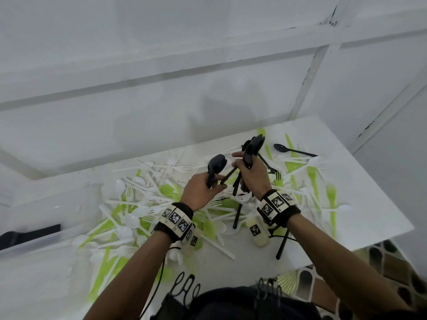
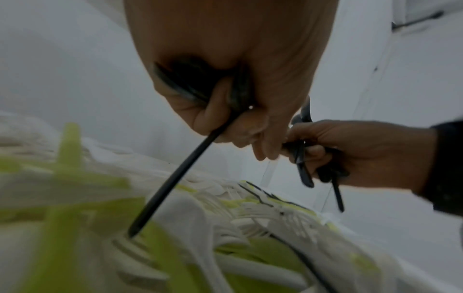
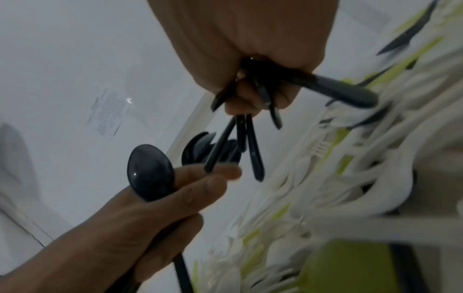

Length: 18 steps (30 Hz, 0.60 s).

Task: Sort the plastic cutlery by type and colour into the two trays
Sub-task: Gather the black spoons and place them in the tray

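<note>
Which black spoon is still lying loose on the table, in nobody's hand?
The lone black spoon at the table's far right, bowl pointing left. The other black spoons are gripped in the left hand and right hand.

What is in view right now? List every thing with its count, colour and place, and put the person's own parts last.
black spoons: a bunch, count unclear, black, held above the pile in the right hand
black spoon: at least one, black, held in the left hand
loose black spoon: one, black, far right part of the table
cutlery pile: many pieces, white, lime green and a few black, spread over the table
table: one, white, under the pile
tray: one, clear, at the table's left edge, something black inside
wrist bands: two, black with printed markers, one on each wrist
left hand: one, grips a black spoon
right hand: one, grips the bunch
</note>
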Tool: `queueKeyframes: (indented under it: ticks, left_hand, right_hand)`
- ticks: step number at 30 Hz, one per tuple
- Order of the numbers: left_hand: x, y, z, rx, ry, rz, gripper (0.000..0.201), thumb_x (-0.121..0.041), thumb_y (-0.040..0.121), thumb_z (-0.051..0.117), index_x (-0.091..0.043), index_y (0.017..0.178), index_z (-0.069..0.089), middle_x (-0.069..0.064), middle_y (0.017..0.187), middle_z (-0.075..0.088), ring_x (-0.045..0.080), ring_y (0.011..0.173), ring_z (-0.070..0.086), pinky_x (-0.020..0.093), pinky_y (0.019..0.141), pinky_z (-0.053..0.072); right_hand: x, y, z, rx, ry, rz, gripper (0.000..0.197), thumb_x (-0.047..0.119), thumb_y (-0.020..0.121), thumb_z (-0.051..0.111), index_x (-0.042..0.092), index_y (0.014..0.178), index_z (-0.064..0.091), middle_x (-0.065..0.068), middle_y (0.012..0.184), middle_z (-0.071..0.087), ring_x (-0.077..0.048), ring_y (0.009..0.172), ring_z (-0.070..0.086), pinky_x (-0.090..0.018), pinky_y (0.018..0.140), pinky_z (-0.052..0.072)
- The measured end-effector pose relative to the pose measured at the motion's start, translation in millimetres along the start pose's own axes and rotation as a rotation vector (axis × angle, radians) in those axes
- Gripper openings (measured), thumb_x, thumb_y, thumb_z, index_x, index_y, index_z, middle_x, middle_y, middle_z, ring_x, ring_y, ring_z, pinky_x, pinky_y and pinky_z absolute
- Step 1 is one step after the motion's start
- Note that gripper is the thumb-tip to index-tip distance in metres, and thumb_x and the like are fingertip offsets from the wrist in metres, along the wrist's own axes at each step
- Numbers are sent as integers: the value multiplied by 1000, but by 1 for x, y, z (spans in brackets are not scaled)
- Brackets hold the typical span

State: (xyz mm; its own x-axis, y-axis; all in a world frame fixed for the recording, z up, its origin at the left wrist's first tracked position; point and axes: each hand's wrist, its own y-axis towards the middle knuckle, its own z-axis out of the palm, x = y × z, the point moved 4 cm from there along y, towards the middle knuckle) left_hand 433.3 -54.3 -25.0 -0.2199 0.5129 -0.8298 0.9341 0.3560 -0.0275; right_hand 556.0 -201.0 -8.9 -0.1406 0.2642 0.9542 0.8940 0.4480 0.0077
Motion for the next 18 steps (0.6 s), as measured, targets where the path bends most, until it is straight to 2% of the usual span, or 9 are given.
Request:
queueKeyframes:
  ticks: [2, 3, 5, 8, 10, 12, 15, 18]
  left_hand:
    - [2, -1, -4, -13, 138, 2, 10, -34, 89, 75, -32, 98, 79, -10, 80, 68, 15, 78, 66, 38, 72, 55]
    - [3, 0, -4, 5, 244, -5, 8, -34, 90, 74, -32, 96, 79, -9, 87, 71, 16, 84, 67, 36, 72, 53]
    - [5, 3, 0, 75, 498, 2, 11, -35, 91, 70, -29, 97, 77, -6, 101, 72, 20, 94, 67, 32, 69, 47]
    - [10, 5, 6, 149, 768, 1, 20, -38, 92, 63, -21, 101, 69, 1, 101, 71, 27, 96, 67, 34, 69, 46]
    - [14, 4, 8, 182, 860, -6, 25, -38, 95, 58, -16, 100, 68, 4, 99, 69, 29, 94, 67, 33, 67, 43]
    - [20, 2, 8, 201, 906, -18, 31, -41, 99, 53, -13, 99, 66, 7, 98, 68, 31, 93, 67, 33, 66, 40]
    - [24, 1, 5, 197, 960, -26, 42, -48, 102, 47, -10, 102, 65, 9, 100, 69, 33, 93, 67, 34, 67, 40]
    - [27, 2, 4, 238, 1014, -36, 41, -48, 102, 50, -10, 107, 66, 9, 104, 69, 32, 97, 67, 34, 68, 39]
  right_hand:
    - [4, 1, -9, -61, 0, 3, 20, 12, 97, 57, 26, 106, 69, 5, 82, 72, -7, 50, 55, -28, 57, 48]
    - [5, 2, -13, -61, -13, -2, 21, 11, 98, 56, 26, 107, 69, 5, 80, 71, -9, 53, 56, -30, 57, 49]
    - [5, 3, -19, -14, -49, -15, 22, 14, 100, 54, 25, 108, 70, 7, 74, 69, -14, 62, 60, -34, 62, 53]
    - [0, 0, -26, 25, -123, -24, 21, 22, 102, 54, 32, 107, 72, 8, 74, 69, -9, 74, 65, -29, 72, 52]
    - [-2, -4, -30, 12, -151, -30, 22, 23, 101, 55, 35, 108, 72, 9, 76, 70, -5, 74, 65, -21, 67, 48]
    - [-5, -7, -32, -4, -151, -26, 24, 21, 101, 56, 35, 109, 73, 8, 76, 71, -3, 67, 62, -16, 60, 45]
    - [-8, -13, -33, -13, -163, -47, 26, 18, 100, 55, 32, 111, 75, 8, 75, 71, 0, 63, 60, -15, 59, 47]
    - [-8, -16, -30, -19, -141, -86, 25, 16, 102, 54, 25, 112, 75, 6, 75, 70, 1, 63, 59, -17, 61, 47]
